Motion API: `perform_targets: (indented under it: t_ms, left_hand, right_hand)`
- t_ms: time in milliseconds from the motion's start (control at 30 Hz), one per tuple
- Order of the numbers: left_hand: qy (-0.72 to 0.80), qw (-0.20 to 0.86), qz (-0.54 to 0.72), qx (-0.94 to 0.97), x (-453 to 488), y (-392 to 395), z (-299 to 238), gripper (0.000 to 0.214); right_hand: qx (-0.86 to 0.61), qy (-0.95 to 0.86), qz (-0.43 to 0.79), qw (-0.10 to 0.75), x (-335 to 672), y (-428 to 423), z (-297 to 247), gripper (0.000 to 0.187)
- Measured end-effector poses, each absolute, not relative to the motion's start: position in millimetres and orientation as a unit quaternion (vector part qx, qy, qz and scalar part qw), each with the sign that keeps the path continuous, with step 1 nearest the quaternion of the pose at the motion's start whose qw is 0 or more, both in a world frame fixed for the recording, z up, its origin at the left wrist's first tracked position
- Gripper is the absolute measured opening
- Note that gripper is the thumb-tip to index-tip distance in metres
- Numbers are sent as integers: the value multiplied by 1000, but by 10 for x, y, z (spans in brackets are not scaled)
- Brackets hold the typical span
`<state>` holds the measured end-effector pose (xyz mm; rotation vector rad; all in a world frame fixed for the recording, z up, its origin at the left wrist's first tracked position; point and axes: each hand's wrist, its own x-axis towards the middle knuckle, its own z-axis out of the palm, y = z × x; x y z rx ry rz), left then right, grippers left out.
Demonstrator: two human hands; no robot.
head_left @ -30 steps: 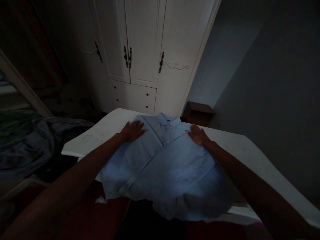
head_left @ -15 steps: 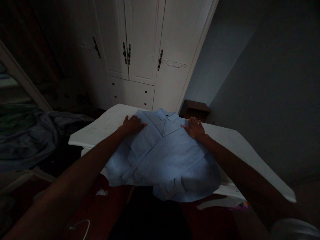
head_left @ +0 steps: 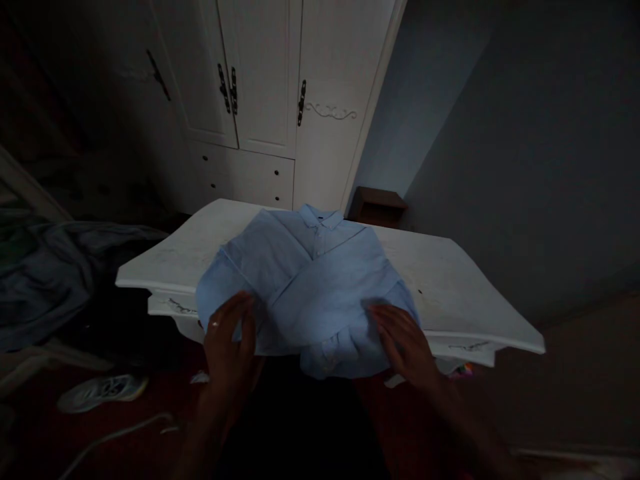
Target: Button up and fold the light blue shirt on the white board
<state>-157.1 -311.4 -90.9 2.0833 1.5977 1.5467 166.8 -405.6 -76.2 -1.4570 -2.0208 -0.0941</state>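
A light blue collared shirt (head_left: 320, 293) lies across a white table, its collar at the far edge and its sleeves crossed over the front. The lower part of the shirt hangs over the near edge. My left hand (head_left: 229, 343) is at the shirt's near left side, fingers curved and thumb apart, with a ring on one finger. At the near right side is my right hand (head_left: 404, 341), its fingers stretched forward and thumb apart. Neither hand shows cloth gripped in it. Whether the fingertips touch the shirt is hard to tell in the dim light.
The white table (head_left: 450, 280) has carved edges. Beyond it stand a white wardrobe (head_left: 265, 87) and a small brown cabinet (head_left: 380, 203). Dark clothes (head_left: 50, 273) lie in a heap on the left. A shoe (head_left: 103, 393) and a pale cord (head_left: 120, 437) are on the red floor.
Both hands have left the shirt's shoulders and come back toward me, to its near sides. The shirt's left side now spreads wider. My view has shifted slightly.
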Motion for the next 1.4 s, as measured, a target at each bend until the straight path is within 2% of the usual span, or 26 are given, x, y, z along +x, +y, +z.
perform_targets:
  t_ms: [100,200,367,467,600,700,900,1033,1100,1200,1400]
  left_hand:
    - [531,25,531,660,-1743,-3368,-1199,20]
    - [570,18,526,631,-1941,-3415,-1450,23]
    - [643,97,462,603,-2193,-3284,-1750,45]
    - [674,184,435,568,-2269,-3213,-1883,64]
    - [697,245,428,521,-2311,-3174,-1976,87]
    - [690,264,431,518,-2305,-3185,-1952,87]
    - [671,316,451,497,-2285,-3284,-1824,68]
    - [639,342,442,530,-2365,-3383,-1844,63]
    - [624,338,433,555,-2402,-3439,-1870,59]
    - [632,342,409,563,-2414,-3516,-1900,56]
    - [656,313,409,552,-2444,-3596,-1946,44]
  right_hand:
    - [-569,-724,-34,389,1628,-4485,-1188,34]
    - [-655,-596,-10,463,1600,-4783,-1528,27]
    - [-743,-387,59,543,1592,-4955,-1752,30]
    - [-726,-372,96,570,1600,-4904,-1747,36]
    - [-684,-380,132,608,1565,-4791,-1650,42]
    - [-665,-376,146,628,1495,-4750,-1570,43]
    - [-637,-364,175,657,1393,-4782,-1543,47]
    - [-645,-346,213,646,1414,-4812,-1549,56]
    - [-652,-348,263,620,1426,-4816,-1542,54]
    - [-679,-371,335,539,1424,-4811,-1547,45]
    - [-707,-427,405,393,1483,-4813,-1611,50]
